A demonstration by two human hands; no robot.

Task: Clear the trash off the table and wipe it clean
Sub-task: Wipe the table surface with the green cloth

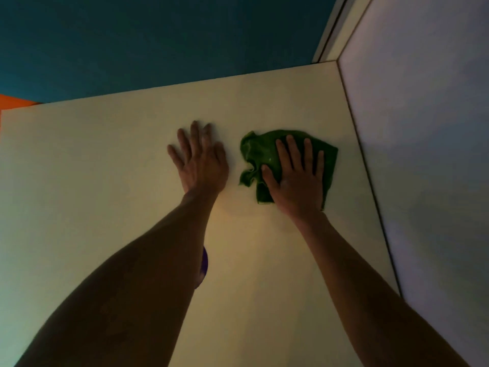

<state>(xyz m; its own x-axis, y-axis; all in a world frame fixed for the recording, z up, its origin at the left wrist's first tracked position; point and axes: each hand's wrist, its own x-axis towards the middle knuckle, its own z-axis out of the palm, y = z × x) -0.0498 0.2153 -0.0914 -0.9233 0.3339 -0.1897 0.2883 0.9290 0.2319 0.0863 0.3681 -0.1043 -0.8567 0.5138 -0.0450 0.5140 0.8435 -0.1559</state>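
A crumpled green cloth (258,152) lies on the pale table (92,181), toward its far right side. My right hand (296,176) presses flat on the cloth with fingers spread, covering its right half. My left hand (199,160) rests palm down on the bare tabletop just left of the cloth, fingers apart and holding nothing. No trash shows on the table surface.
A white wall (423,154) runs along the table's right edge. Beyond the far edge is a dark teal floor (158,35), with an orange patch (13,102) at the left. A small purple object (203,266) peeks out from under my left forearm.
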